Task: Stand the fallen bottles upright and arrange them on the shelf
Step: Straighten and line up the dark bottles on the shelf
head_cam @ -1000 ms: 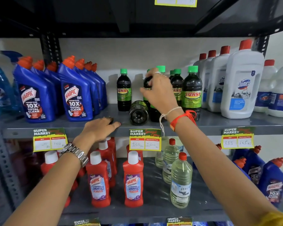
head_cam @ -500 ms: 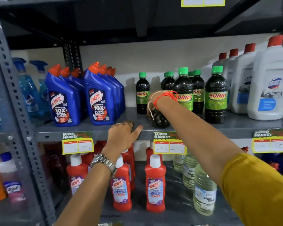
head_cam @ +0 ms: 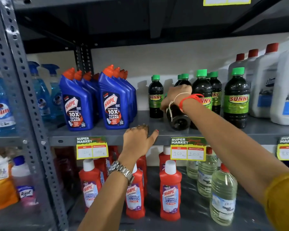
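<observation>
A dark Sunny bottle (head_cam: 178, 120) lies on its side on the grey middle shelf (head_cam: 257, 130), its round base facing me. My right hand (head_cam: 175, 95) is closed over its upper part, which is hidden behind the hand. Several upright Sunny bottles with green caps (head_cam: 236, 100) stand around it, one alone at the left (head_cam: 155, 97). My left hand (head_cam: 138, 139) rests flat on the shelf's front edge, fingers spread, holding nothing.
Blue Harpic bottles (head_cam: 114, 105) stand in rows left of the dark bottles, white Domex jugs (head_cam: 284, 90) at the right. Below are red Harpic bottles (head_cam: 170, 192) and clear bottles (head_cam: 223, 197). A perforated steel upright (head_cam: 28, 114) and blue spray bottles (head_cam: 0, 110) are at the left.
My right hand came down from an upright bottle's cap onto the lying bottle. The view has shifted left and closer. My left hand stayed on the shelf edge.
</observation>
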`<move>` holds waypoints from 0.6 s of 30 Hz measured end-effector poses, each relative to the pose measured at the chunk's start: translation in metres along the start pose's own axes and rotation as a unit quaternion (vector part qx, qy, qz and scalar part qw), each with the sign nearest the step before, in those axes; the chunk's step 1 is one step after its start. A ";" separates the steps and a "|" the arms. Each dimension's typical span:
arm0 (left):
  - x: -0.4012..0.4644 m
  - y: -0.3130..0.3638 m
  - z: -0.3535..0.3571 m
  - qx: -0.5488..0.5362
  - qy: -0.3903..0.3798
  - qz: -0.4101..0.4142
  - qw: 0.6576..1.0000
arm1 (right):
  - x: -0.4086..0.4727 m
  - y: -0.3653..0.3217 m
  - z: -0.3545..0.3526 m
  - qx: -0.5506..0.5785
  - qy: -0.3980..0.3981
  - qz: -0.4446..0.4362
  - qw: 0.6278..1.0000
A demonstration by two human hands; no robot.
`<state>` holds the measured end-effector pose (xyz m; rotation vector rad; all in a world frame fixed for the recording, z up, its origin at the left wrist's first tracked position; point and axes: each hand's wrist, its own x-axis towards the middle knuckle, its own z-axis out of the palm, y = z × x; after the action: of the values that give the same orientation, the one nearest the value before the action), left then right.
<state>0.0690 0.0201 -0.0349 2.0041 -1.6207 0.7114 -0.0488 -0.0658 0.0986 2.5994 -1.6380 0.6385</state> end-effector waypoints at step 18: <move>-0.001 0.005 -0.004 -0.004 -0.065 -0.025 0.998 | -0.013 0.028 0.031 0.468 0.147 -0.107 0.865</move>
<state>0.0634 0.0223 -0.0321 2.1157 -1.6366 0.5672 -0.0675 -0.0741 0.0601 2.8914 -1.0402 2.1078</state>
